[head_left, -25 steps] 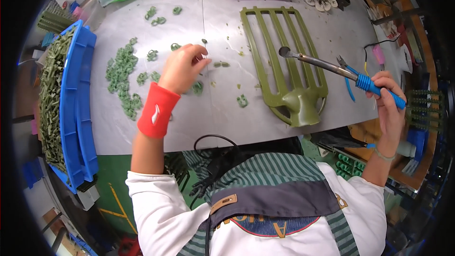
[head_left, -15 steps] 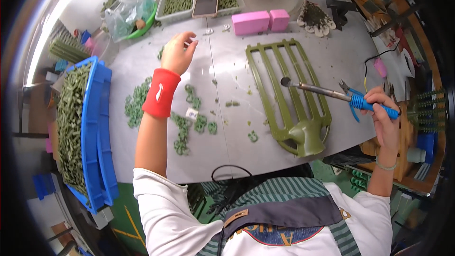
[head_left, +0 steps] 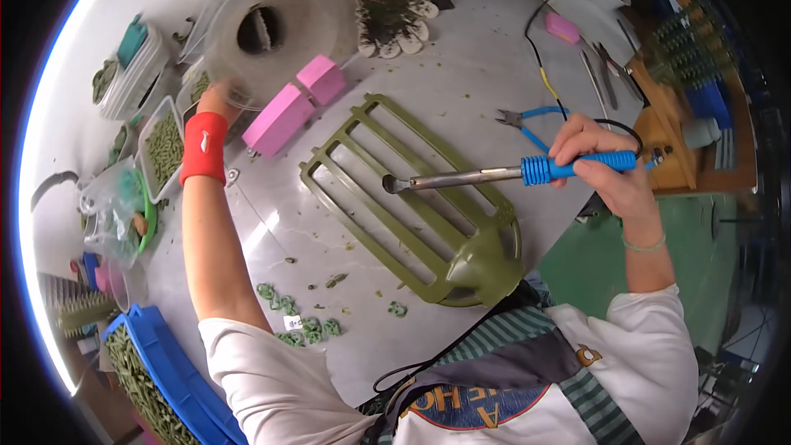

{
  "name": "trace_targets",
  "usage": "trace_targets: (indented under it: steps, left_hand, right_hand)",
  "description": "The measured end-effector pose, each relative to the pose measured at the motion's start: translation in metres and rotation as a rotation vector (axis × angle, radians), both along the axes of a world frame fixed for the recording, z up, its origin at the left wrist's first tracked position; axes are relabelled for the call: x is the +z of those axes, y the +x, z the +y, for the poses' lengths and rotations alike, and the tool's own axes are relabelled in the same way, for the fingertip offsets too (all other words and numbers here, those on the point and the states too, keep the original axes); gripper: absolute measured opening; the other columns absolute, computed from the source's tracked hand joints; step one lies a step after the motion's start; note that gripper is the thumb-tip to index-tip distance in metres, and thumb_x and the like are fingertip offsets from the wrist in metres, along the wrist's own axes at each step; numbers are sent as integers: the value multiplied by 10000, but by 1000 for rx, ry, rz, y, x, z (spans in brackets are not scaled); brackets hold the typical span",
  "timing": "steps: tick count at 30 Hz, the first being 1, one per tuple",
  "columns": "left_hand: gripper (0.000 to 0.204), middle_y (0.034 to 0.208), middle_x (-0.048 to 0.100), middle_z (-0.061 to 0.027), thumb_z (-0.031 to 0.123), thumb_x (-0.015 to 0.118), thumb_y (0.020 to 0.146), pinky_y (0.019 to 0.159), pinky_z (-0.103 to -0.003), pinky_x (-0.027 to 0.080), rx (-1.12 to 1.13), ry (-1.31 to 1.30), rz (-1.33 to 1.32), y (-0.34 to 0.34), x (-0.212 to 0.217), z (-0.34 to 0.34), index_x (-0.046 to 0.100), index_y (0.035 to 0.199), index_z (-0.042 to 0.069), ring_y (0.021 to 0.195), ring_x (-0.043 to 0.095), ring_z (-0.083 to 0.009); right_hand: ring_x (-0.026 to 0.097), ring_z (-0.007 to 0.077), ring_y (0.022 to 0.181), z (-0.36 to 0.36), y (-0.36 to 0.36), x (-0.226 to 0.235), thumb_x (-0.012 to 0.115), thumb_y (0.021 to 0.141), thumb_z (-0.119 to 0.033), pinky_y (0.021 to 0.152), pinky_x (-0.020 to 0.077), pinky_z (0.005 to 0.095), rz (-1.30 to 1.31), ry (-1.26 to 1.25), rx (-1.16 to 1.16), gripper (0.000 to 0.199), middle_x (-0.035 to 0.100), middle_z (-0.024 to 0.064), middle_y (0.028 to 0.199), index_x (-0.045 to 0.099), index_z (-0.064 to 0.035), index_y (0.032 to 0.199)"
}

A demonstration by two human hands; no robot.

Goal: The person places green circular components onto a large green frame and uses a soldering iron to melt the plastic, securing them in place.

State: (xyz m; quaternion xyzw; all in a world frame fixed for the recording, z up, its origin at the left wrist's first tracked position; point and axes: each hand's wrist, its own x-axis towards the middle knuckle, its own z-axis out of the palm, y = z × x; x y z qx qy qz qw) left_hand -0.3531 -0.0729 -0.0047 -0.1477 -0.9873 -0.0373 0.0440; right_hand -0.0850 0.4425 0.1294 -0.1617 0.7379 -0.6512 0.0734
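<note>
Fingers of the right hand (head_left: 606, 169) clamp a blue-handled iron (head_left: 511, 173), tip over the olive rack (head_left: 412, 206). Left hand (head_left: 216, 101) grips a clear spool (head_left: 268, 33); two pink blocks (head_left: 292, 103) lie just beside it on the desk (head_left: 478, 74).

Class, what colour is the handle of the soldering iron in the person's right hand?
Blue, seen in the head view: the soldering iron in the right hand.
</note>
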Motion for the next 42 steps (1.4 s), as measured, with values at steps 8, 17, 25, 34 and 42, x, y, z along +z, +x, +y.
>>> trace_targets:
  steps: [8,17,25,34,42]
  left_hand:
    - [172,869,707,-120,169,661,811,759,-346,524,246,430,240,53,23,5,712,961,101,802,687,-262]
    - [172,859,698,-124,66,675,782,748,-298,526,253,462,-183,217,9,9,690,948,25,763,672,-214]
    - [374,1021,619,-100,39,683,789,758,-311,532,257,578,-47,233,-10,11,603,1153,74,858,638,-216]
    - [103,942,645,-120,55,641,831,778,-378,487,20,210,170,220,-25,3,672,929,55,859,611,-315]
    - [256,1018,668,-83,57,610,902,810,-263,500,397,1100,-309,264,-13,44,615,1123,-71,887,622,-132]
  right_hand:
    - [614,213,755,0,-5,-8,551,832,-37,703,511,320,5,-25,28,158,571,155,952,618,84,908]
    - [601,211,791,-10,-9,-16,546,873,-107,712,503,330,-27,-80,36,204,545,145,995,611,72,946]
    - [603,191,847,-10,-5,-22,529,922,-108,760,494,319,-44,-141,16,196,572,114,1021,603,55,1002]
    - [651,127,821,3,-7,-43,647,893,-179,749,527,250,62,-225,34,221,678,82,924,661,11,1004]
    - [648,122,825,16,12,-63,678,855,-172,750,507,252,31,-411,-18,212,683,57,909,662,-2,980]
